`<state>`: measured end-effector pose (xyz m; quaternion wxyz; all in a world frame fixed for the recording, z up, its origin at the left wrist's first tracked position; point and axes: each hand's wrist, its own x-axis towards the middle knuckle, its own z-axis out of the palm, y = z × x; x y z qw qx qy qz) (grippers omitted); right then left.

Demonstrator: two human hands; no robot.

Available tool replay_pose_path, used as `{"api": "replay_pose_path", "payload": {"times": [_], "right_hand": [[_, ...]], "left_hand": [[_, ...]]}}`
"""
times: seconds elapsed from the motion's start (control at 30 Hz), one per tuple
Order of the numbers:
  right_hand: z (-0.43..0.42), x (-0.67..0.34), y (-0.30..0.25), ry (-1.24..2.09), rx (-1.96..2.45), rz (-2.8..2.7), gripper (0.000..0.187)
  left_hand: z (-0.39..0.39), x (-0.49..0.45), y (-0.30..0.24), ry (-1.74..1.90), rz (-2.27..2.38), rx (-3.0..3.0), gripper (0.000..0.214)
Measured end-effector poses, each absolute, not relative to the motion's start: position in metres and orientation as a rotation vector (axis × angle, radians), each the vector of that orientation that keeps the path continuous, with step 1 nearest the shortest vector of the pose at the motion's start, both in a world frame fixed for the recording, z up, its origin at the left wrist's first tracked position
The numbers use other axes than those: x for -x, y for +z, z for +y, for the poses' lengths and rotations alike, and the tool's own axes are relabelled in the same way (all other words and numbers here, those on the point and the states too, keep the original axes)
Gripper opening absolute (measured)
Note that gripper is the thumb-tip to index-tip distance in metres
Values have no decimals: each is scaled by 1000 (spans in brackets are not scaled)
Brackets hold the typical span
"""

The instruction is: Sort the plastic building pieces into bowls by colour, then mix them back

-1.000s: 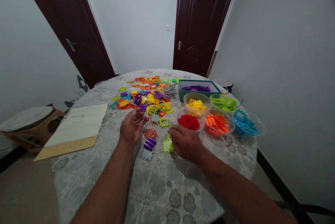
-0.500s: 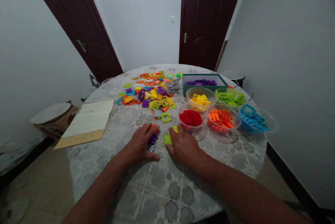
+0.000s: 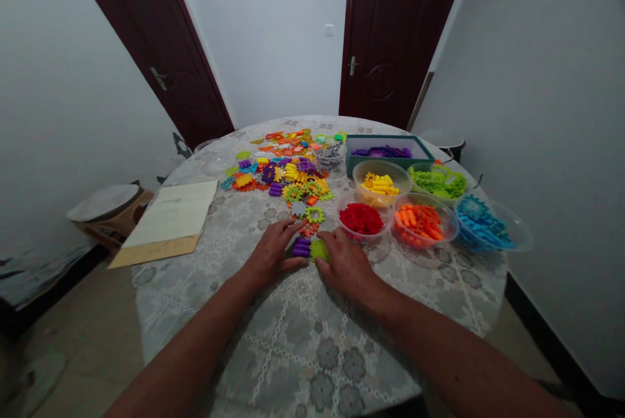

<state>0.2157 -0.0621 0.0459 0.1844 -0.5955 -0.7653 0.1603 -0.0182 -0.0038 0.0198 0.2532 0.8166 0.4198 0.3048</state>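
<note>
In front of me a purple ribbed toy piece [image 3: 301,247] and a light green gear-edged plastic tile [image 3: 319,249] lie side by side on the cloth, edges together. My left hand [image 3: 274,254] is curled about the purple piece, thumb at its near edge and fingers at its far side. From the other side, my right hand [image 3: 346,263] grips the green tile between thumb and fingers, covering its right part. Just beyond the fingertips are orange gear-shaped pieces [image 3: 309,228]. A grey tile [image 3: 298,209] and an open green frame [image 3: 315,214] lie behind them.
A mixed pile of coloured pieces [image 3: 288,174] spreads over the table's far middle. At right stand clear bowls of red [image 3: 361,219], orange [image 3: 418,222], yellow [image 3: 379,185], green [image 3: 438,181] and blue pieces [image 3: 484,222], plus a box [image 3: 349,164] with purple ones. Paper [image 3: 166,213] lies left.
My hands have drawn closer together. The purple piece and green tile, apart before, now meet edge to edge. Orange pieces show beyond my fingertips, and the view has tipped slightly down.
</note>
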Motion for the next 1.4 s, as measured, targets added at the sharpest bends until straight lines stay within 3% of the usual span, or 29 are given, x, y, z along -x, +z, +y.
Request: {"api": "replay_pose_path", "payload": {"times": [0.2,0.7,0.9,1.07,1.23,1.4], "right_hand": [[-59,-218,40,543,1645,-2120,53],[-56,-216,37,660,1526,-2087,28],[-51,-217,30,679,1441,-2049,34],[-44,-216,23,671,1328,-1975,35],[-35,-214,19,718,1248,-1842,32],[-31,-213,17,927,1190,-1632,34]], "left_hand": [[16,4,27,705,1048,-2254,91],[-7,-2,27,769,868,-2106,88],[-13,-12,35,858,856,-2035,86],[-16,-27,35,994,1073,-1786,63],[-12,-36,40,876,1158,-1685,52],[-7,-35,50,952,1215,-1684,35]]}}
